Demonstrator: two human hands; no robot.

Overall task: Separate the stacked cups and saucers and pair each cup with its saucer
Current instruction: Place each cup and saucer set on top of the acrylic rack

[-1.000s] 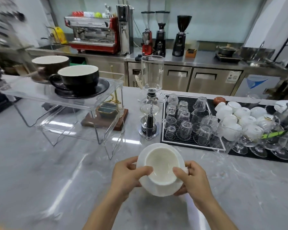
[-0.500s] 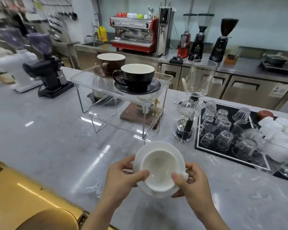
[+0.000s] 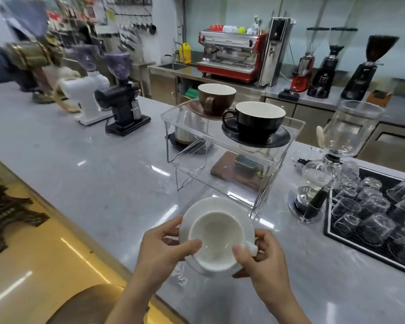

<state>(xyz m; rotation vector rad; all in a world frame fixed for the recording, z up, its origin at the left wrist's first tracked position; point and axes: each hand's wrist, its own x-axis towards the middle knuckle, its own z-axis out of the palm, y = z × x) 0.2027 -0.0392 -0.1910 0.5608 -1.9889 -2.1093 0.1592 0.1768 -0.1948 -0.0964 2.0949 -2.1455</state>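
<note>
Holding the white cup on its white saucer above the table. My left hand and right hand each grip one side, thumbs on the cup's rim

A grey marble counter fills the middle, glossy with streaks of reflected light. At 12 o'clock a steel back bench carries a red espresso machine before a pale wall. At 10 o'clock hooks hold hanging tools. At 8 o'clock lies warm yellow flooring.
</note>
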